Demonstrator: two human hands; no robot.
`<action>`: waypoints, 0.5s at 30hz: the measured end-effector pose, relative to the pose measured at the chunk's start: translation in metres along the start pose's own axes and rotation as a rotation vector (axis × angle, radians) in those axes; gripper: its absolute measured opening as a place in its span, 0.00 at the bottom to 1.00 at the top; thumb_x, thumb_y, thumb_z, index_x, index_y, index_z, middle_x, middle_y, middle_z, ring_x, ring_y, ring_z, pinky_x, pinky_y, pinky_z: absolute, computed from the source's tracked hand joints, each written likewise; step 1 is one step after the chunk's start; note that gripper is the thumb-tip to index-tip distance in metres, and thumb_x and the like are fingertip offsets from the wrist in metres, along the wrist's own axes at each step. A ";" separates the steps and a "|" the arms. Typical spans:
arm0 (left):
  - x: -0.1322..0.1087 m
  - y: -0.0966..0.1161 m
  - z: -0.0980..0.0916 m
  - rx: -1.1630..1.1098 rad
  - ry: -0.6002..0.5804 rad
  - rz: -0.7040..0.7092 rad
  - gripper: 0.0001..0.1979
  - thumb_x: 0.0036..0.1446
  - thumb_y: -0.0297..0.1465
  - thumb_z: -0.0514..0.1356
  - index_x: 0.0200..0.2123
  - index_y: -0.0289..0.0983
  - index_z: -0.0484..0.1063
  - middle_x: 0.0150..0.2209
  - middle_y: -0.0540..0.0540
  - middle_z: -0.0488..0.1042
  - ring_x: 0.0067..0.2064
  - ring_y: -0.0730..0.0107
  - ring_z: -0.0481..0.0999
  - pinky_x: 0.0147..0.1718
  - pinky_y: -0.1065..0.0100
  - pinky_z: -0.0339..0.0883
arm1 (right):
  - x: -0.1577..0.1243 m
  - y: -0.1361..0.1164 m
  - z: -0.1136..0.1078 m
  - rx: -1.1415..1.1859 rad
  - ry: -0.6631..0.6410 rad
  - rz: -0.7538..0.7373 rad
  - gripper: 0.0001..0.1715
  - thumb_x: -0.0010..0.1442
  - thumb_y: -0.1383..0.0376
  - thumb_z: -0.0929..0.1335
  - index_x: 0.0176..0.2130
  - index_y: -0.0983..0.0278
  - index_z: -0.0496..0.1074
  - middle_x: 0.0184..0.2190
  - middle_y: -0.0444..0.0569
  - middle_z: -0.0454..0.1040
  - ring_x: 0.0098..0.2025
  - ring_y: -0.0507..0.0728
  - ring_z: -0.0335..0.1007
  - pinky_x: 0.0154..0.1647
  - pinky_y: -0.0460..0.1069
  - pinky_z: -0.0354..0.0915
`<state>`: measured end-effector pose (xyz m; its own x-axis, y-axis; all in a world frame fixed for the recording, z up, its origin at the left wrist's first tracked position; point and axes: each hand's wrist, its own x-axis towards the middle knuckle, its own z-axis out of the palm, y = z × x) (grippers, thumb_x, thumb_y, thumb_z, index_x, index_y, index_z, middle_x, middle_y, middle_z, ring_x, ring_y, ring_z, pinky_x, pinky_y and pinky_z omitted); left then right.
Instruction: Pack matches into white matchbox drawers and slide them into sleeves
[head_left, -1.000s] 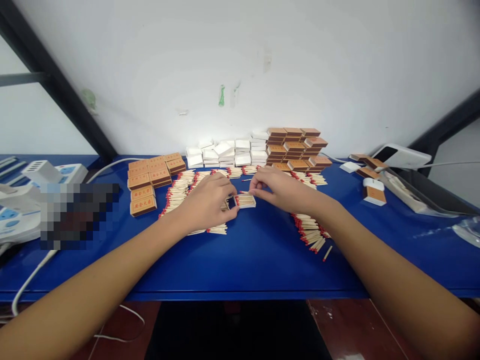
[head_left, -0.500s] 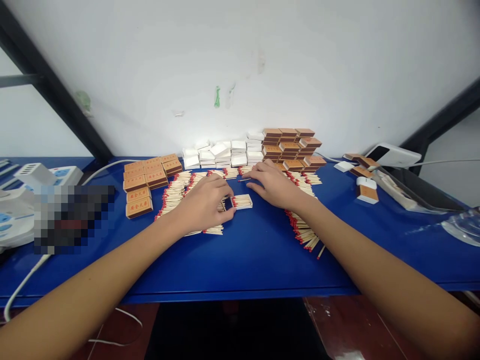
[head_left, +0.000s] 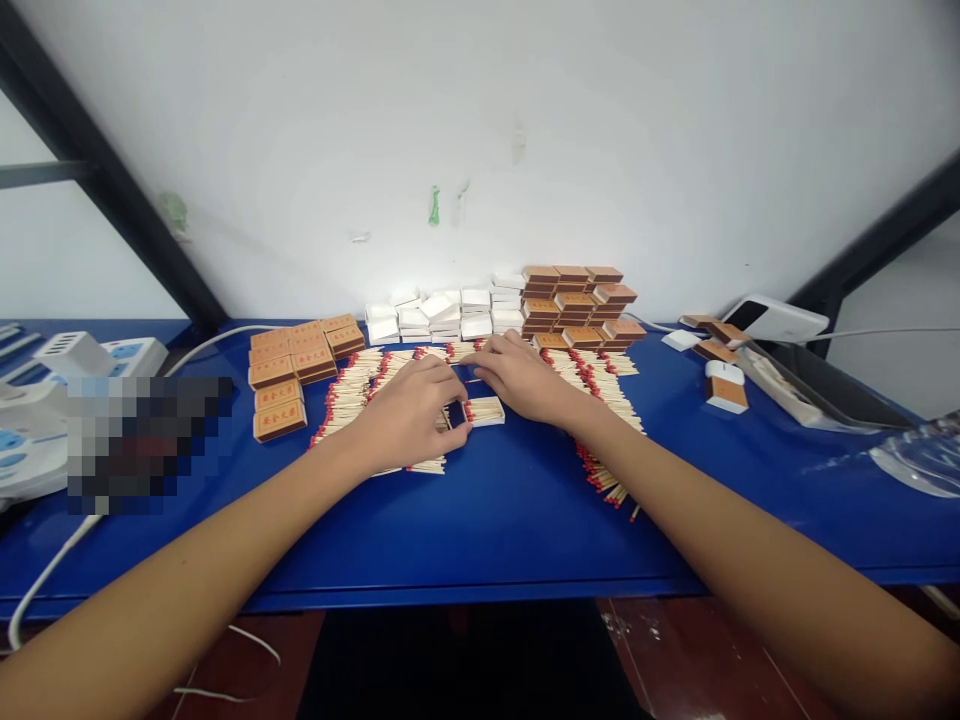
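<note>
My left hand (head_left: 416, 412) curls around the left end of a small white matchbox tray (head_left: 491, 421), its thumb at the near side. Matches with red heads (head_left: 480, 405) lie in that tray, heads to the left. Just beyond the tray my right hand (head_left: 517, 375) bends its fingers down by a single match (head_left: 475, 380), which seems pinched at the fingertips; the thumb is partly hidden. Loose matches (head_left: 346, 405) lie in rows beneath and beside my left hand. More loose matches (head_left: 600, 385) spread past my right wrist, and a further row (head_left: 461, 350) runs behind the fingertips.
White empty trays (head_left: 442, 315) and brown matchbox sleeves (head_left: 574, 300) are stacked against the wall. Orange matchboxes (head_left: 292, 360) stand at left, near a power strip (head_left: 131, 355). At right are a white case (head_left: 726, 385), a few box parts (head_left: 716, 345) and a white device (head_left: 776, 318).
My right hand has shifted slightly left, its fingertips closer to the far left side of the tray. My left hand stays at the tray's end. The camera view has moved a little.
</note>
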<state>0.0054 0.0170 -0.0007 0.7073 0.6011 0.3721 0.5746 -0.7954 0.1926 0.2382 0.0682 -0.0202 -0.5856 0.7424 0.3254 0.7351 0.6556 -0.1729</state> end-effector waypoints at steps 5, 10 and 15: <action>0.000 -0.001 0.000 0.004 0.000 0.002 0.06 0.65 0.33 0.66 0.42 0.38 0.80 0.43 0.41 0.82 0.51 0.49 0.78 0.58 0.48 0.72 | -0.002 0.003 -0.003 -0.067 0.019 -0.020 0.21 0.78 0.63 0.62 0.54 0.62 0.83 0.46 0.60 0.75 0.52 0.68 0.63 0.55 0.62 0.63; 0.000 -0.002 0.001 0.015 -0.003 0.009 0.07 0.65 0.34 0.66 0.43 0.37 0.81 0.43 0.41 0.82 0.51 0.49 0.78 0.57 0.48 0.72 | -0.004 0.006 -0.011 -0.122 0.034 -0.005 0.22 0.78 0.61 0.62 0.46 0.64 0.83 0.44 0.61 0.76 0.51 0.69 0.63 0.56 0.63 0.64; 0.000 -0.002 0.001 0.015 0.008 0.008 0.09 0.65 0.33 0.67 0.45 0.35 0.81 0.43 0.40 0.82 0.52 0.49 0.77 0.58 0.48 0.72 | -0.008 0.009 -0.015 -0.048 0.036 0.000 0.17 0.77 0.60 0.64 0.49 0.63 0.81 0.45 0.61 0.76 0.53 0.70 0.65 0.58 0.63 0.65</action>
<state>0.0052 0.0186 -0.0019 0.7087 0.5938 0.3809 0.5749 -0.7991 0.1760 0.2546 0.0662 -0.0101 -0.5737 0.7362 0.3590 0.7511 0.6477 -0.1279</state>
